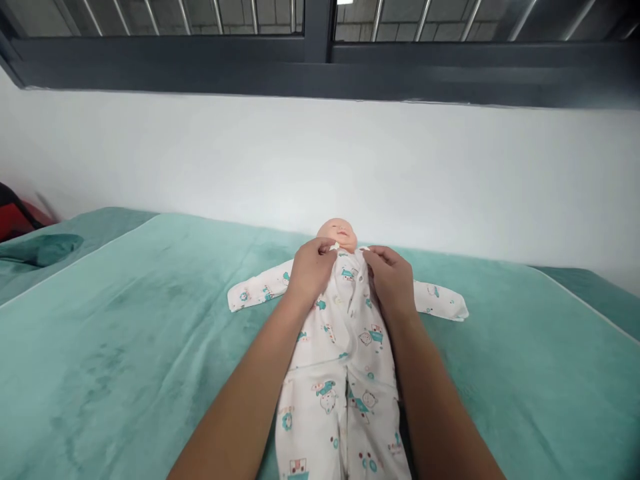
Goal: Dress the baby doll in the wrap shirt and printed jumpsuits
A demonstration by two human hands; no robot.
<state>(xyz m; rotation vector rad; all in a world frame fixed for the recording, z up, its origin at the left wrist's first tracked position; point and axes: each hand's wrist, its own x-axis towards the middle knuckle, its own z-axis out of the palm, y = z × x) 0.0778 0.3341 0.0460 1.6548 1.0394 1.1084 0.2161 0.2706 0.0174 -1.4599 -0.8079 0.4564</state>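
Observation:
A baby doll (339, 233) lies on its back on a teal bed (125, 320), dressed in a white romper (345, 360) printed with small teal animals. Its sleeves spread out to both sides. My left hand (311, 270) rests on the doll's left chest, fingers curled and pinching the romper's collar edge just below the chin. On the other side of the front opening, my right hand (391, 280) pinches the collar edge the same way. Both forearms run along the doll's body.
A white wall (450, 173) rises right behind the bed, with a dark window frame (320, 63) above it. A red and dark object (15, 217) sits at the far left edge beside a teal pillow (43, 248).

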